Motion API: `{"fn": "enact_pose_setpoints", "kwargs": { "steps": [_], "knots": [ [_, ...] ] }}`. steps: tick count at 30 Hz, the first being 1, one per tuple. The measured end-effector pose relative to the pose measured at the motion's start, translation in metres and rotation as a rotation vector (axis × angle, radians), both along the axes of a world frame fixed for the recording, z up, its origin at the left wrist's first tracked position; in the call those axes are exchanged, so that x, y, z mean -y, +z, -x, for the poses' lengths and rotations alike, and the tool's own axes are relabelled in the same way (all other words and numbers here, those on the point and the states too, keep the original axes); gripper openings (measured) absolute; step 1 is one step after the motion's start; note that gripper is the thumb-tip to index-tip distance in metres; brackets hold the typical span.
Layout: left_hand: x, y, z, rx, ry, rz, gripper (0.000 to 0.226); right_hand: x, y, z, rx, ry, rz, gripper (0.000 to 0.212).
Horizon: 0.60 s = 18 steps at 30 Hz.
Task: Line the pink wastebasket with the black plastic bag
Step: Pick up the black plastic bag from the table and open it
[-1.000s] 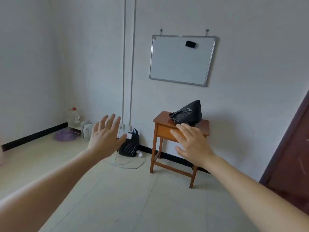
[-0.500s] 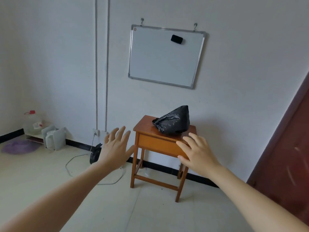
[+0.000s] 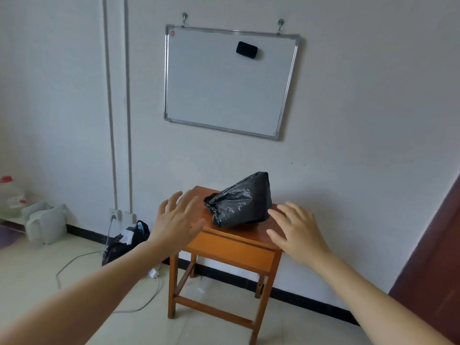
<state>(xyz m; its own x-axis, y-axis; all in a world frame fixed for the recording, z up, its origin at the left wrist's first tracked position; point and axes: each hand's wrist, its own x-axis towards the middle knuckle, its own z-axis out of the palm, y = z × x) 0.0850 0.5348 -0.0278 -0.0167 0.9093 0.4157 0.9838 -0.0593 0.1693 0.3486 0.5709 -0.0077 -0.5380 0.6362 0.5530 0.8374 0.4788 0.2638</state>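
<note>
Black and crinkled, the plastic bag (image 3: 240, 200) sits bunched into a lumpy mound on the top of a small wooden desk (image 3: 231, 247), toward the back of the surface near the wall, its gathered end pointing left. Both hands reach forward on either side of it with fingers spread wide and nothing held: the left hand (image 3: 178, 220) hovers over the desk's left front corner, just beside the bag's gathered end, and the right hand (image 3: 297, 229) hovers over the right front corner, close to the bag's right side. Neither hand touches the plastic as far as can be seen. Behind the desk, a whiteboard (image 3: 231, 80) hangs on the pale wall from two hooks, with a dark eraser (image 3: 247, 50) stuck near its upper right. To the left, on the tiled floor (image 3: 37, 270), another dark bag (image 3: 124, 241) with white paper inside slumps below a wall socket (image 3: 114, 214), and a grey cable (image 3: 82, 258) loops across the tiles. Two thin pipes (image 3: 118, 100) run up the wall. A reddish-brown door (image 3: 433, 265) fills the right edge.
</note>
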Motion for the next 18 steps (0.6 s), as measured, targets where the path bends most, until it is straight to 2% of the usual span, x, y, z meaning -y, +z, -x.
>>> {"fn": "enact_pose_setpoints", "kwargs": {
  "steps": [6, 14, 18],
  "knots": [
    [-0.09, -0.038, 0.016, -0.003, 0.064, 0.083, 0.092, -0.103, -0.041, 0.02, 0.111, 0.068, 0.132, 0.047],
    [-0.232, -0.049, 0.061, 0.052, 0.161, 0.101, 0.097, -0.257, -0.027, 0.065, 0.188, 0.003, 0.224, 0.049],
    [-0.28, -0.057, 0.065, 0.079, 0.16, 0.141, 0.097, -0.307, -0.037, 0.073, 0.185, -0.032, 0.272, 0.049]
  ]
}}
